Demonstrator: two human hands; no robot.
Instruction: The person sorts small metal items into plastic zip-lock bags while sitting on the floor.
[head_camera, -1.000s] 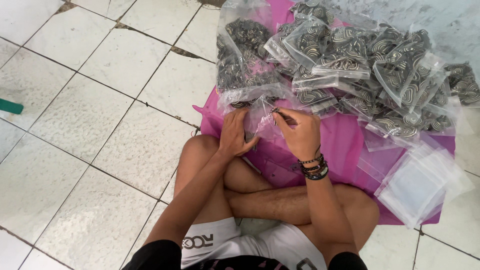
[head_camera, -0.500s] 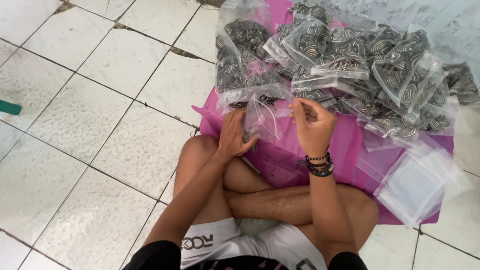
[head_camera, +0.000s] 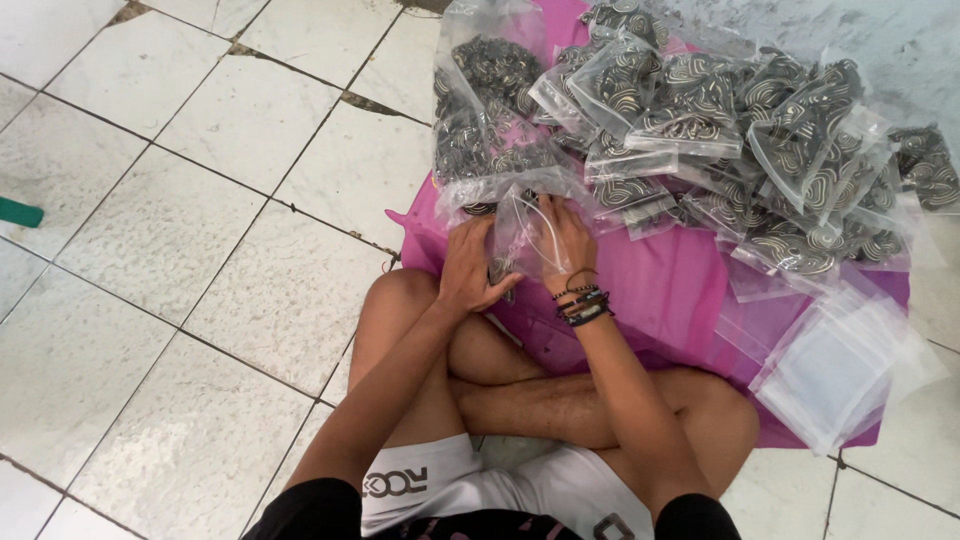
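I sit cross-legged on a tiled floor, facing a pink cloth (head_camera: 650, 290). My left hand (head_camera: 470, 265) grips the near edge of a small clear plastic bag (head_camera: 522, 238) that stands open on the cloth. My right hand (head_camera: 568, 240), with bead bracelets at the wrist, is pressed against the same bag from the right, fingers at its mouth. Just beyond both hands stands a large clear bag (head_camera: 485, 120) full of dark striped pieces. What lies inside the small bag is too blurred to tell.
A heap of filled small clear bags (head_camera: 760, 130) covers the far right of the cloth. A stack of flat empty bags (head_camera: 840, 370) lies by my right knee. White floor tiles (head_camera: 200, 250) stretch to the left; a green object (head_camera: 18, 212) sits at the left edge.
My right hand, raised a little above the bag a moment ago, has come down to the small bag's mouth. The left hand has stayed on the bag.
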